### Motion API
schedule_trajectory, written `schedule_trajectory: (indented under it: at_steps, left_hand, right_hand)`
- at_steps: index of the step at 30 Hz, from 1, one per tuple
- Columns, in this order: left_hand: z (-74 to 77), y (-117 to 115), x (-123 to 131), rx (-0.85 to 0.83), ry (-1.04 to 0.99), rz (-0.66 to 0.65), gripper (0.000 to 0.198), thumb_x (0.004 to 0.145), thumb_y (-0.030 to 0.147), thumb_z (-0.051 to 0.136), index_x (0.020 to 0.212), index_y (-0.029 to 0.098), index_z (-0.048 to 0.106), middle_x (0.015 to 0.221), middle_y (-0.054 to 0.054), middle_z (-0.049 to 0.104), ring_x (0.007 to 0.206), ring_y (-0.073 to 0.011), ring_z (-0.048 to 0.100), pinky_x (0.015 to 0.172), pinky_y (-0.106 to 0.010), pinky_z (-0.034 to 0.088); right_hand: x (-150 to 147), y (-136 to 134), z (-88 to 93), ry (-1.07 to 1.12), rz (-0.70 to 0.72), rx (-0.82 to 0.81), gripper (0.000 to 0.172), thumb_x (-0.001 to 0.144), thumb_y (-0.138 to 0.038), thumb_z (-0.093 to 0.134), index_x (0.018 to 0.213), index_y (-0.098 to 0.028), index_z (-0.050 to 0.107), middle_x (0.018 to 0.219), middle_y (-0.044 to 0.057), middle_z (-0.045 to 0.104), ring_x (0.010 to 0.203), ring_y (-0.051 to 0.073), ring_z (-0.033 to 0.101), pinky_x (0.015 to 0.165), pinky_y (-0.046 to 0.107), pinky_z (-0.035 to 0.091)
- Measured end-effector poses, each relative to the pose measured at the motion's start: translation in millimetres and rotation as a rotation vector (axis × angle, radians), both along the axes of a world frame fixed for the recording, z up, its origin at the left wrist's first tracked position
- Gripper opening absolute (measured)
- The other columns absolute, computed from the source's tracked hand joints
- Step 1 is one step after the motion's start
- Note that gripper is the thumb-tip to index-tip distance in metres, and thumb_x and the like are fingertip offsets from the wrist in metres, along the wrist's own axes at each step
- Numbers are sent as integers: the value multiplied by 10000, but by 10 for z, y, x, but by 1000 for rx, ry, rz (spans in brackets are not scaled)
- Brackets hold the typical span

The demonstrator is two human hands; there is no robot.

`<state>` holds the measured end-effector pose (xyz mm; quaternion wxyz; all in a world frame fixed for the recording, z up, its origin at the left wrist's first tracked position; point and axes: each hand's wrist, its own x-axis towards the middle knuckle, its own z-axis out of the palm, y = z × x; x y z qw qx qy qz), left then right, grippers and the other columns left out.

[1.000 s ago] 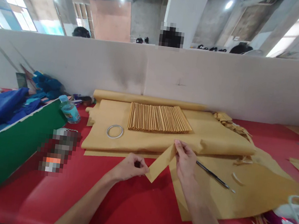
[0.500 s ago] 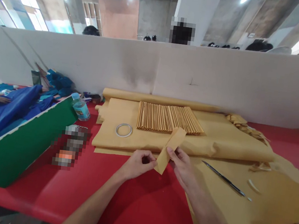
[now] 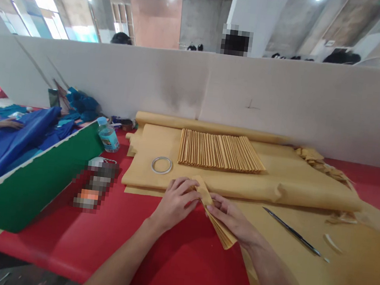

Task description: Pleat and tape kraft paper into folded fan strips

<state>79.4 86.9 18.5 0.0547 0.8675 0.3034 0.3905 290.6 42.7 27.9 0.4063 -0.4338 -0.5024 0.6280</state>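
Note:
Between my hands is a pleated tan paper strip (image 3: pixel 221 232), its layers fanning out slightly at the lower right end. My left hand (image 3: pixel 176 202) pinches its upper left end between thumb and fingers. Around the middle of the strip, my right hand (image 3: pixel 232 218) is closed with the thumb on top. Just beyond lies a row of folded tan paper pieces (image 3: pixel 221 151), packed side by side on the large tan paper sheets (image 3: pixel 157 141). A roll of tape or a thin ring (image 3: pixel 162 158) rests on the sheet to the left of that row.
A pen-like knife (image 3: pixel 295 233) lies on the paper at right. Left, a green board (image 3: pixel 32 183) separates blue cloth (image 3: pixel 13 139) and another person's hand (image 3: pixel 8 125) from the red table (image 3: pixel 94 246). A water bottle (image 3: pixel 108 136) stands near. A white partition (image 3: pixel 122 76) rises behind.
The paper strip has swung from leaning up and right to slanting down and right, its pleated layers now showing. My left hand has moved up over its top end; the camera view has shifted slightly.

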Motion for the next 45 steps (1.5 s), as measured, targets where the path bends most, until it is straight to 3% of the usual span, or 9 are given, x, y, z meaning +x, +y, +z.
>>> schedule_trajectory:
  at_steps: [7,11,15,21,29,34,37,40,45]
  left_hand:
    - [-39,26,-29,29,168,-74,131,1014,194,572,1061,225,691,1071,-32,756,1143,-217,598,1018,-399,348]
    - [-53,6,-29,-20,311,-117,115,982,165,590,1005,215,691,976,-31,731,1042,-207,625,969,-376,379]
    - [-110,-27,-2,-110,357,-136,115,940,141,606,976,202,697,943,-37,714,938,-202,647,874,-342,427]
    - [-126,-24,8,-295,301,-196,167,935,109,589,1012,210,697,967,-33,738,918,-196,667,867,-311,480]
    - [-128,-53,38,-309,309,-87,151,1004,177,539,1002,199,688,940,-67,722,905,-231,664,840,-340,492]
    - [-137,-83,77,-346,265,-25,238,1006,132,468,1082,206,680,1015,-78,707,941,-227,668,809,-322,513]
    - [-106,-67,79,-450,28,-10,304,1025,146,409,1227,220,624,1157,-83,703,1015,-214,670,866,-323,519]
    - [-90,-26,86,-640,-322,-24,267,1051,261,396,1186,208,621,1131,-76,705,1023,-207,655,926,-328,497]
    - [-130,10,131,-892,-525,-73,298,1005,362,493,1237,194,576,958,-25,635,852,-168,588,801,-283,480]
  right_hand:
    - [144,37,-109,-341,-87,246,575,832,-511,772,1330,-252,645,1186,101,725,1072,265,676,973,470,527]
    - [205,24,-99,-648,-87,501,253,940,-464,659,1075,-274,759,1135,78,722,1070,258,655,1003,455,490]
    - [176,-30,-96,-809,41,593,135,950,-381,663,1003,-305,762,1086,32,735,1067,243,645,979,421,487]
    - [92,-50,-182,-847,68,665,189,971,-221,577,1041,-300,734,1053,20,752,1019,234,669,969,432,489]
    - [69,-44,-291,-937,14,626,187,1021,-204,440,1028,-247,622,1028,54,707,988,236,651,882,402,501]
    - [5,-55,-202,-1065,-131,824,210,1016,-189,432,1039,-253,631,1002,59,708,982,255,639,933,441,450]
    - [-87,-87,-142,-1020,-477,936,166,1015,-278,504,1109,-272,640,1120,85,688,1091,280,613,1027,489,389]
    - [-188,-95,-129,-789,-751,831,205,959,-412,612,1103,-266,606,1139,106,638,1121,295,590,1010,480,426]
    - [-313,-12,-190,-260,-564,353,366,824,-567,733,960,-268,572,933,30,635,863,229,629,754,359,513]
